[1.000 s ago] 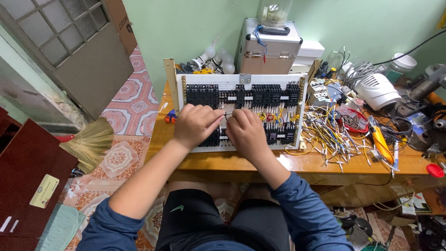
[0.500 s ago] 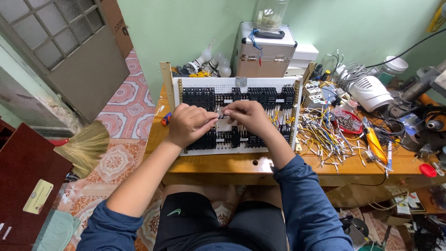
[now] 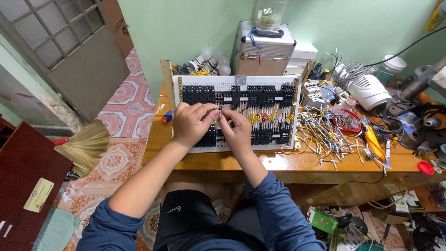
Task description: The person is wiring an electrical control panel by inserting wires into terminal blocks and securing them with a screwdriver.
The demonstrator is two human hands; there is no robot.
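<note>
1. Seen from above, a seated person works at a wooden table; a white panel fitted with rows of black relay sockets lies flat on it, its near edge set back from the table's front edge, leaving a bare strip of wood.
2. The left hand rests over the panel's left half; thumb and forefinger are pinched together, the other fingers curled; what they pinch is too small to tell.
3. The right hand sits just beside it, fingertips meeting the left's at a small pale piece held over the panel's middle rows; the fingers are closed on it.
4. Right of the panel a loose heap of yellow and white wires spreads toward the table's front edge; a red dish and an orange-handled tool lie beyond.
5. Behind the panel stand a silver case and light bulbs against the green wall.
6. The table's left end holds only a small blue and red tool; past that edge lie a tiled floor and a straw broom.
</note>
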